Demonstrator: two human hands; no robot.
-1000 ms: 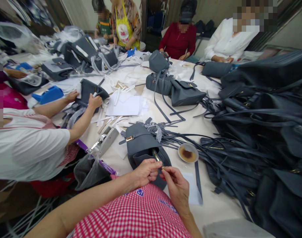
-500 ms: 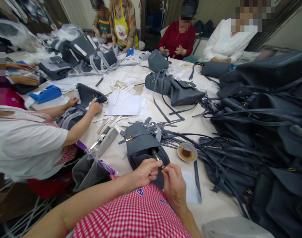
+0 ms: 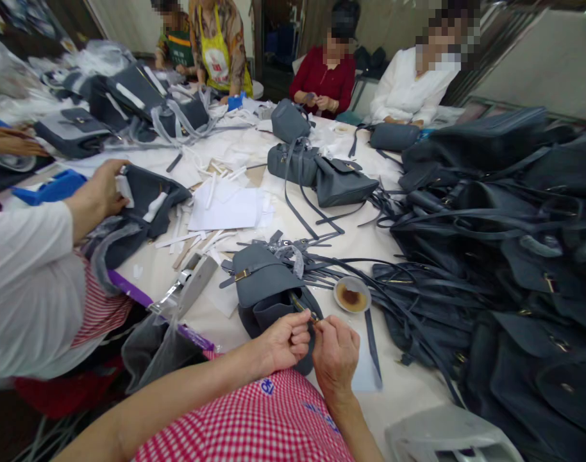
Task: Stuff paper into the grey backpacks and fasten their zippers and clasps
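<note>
A dark grey bag (image 3: 261, 276) with a gold buckle lies in front of me, its side toward my lap. My left hand (image 3: 287, 337) is closed, thumb and forefinger pinching a gold-edged zipper (image 3: 300, 307) at the bag's opening. Beside it, my right hand (image 3: 336, 350) is closed too, its fingertips on the near end of the same zipper. The fingertips of both hands almost touch. A small round dish (image 3: 352, 294) with brown contents stands just beyond my right hand, and a dark strap (image 3: 374, 350) lies on white paper to its right.
Dark bags (image 3: 470, 237) are heaped on the right. A grey tape dispenser (image 3: 190, 285) stands at the left, near a person's arm holding a dark bag (image 3: 151, 192). White paper (image 3: 223, 208) and more bags lie farther back. Several people are around the table.
The view has shifted to the right. The person at the left has lifted an arm and turned their bag. Both my hands keep their pinch on the zipper.
</note>
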